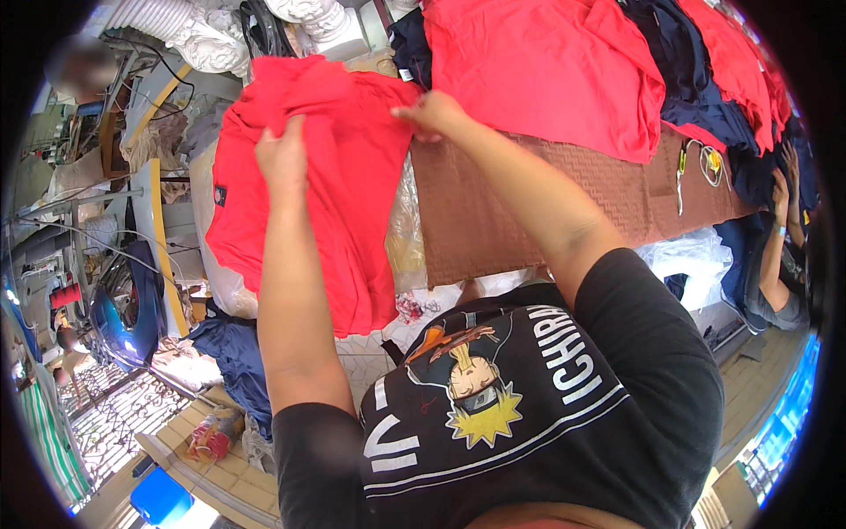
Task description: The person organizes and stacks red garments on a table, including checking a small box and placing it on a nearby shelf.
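A red shirt [339, 203] hangs spread out in front of me, over the left end of the table, with a small dark tag on its left side. My left hand [284, 159] is closed on a bunched fold of its upper part. At the shirt's upper right edge, my right hand [434, 115] has its fingers pinched together on the cloth. The fabric between both hands is creased. Another red garment [546, 70] lies flat on the table to the right of my right hand.
Brown textured cloth [502, 207] covers the table. Small yellow-green snips [682, 163] and a white cord [712, 163] lie on it. Dark and red garments [674, 53] are piled at far right, where another person's hands [784, 189] work. Machine tables [167, 247] and clutter stand left.
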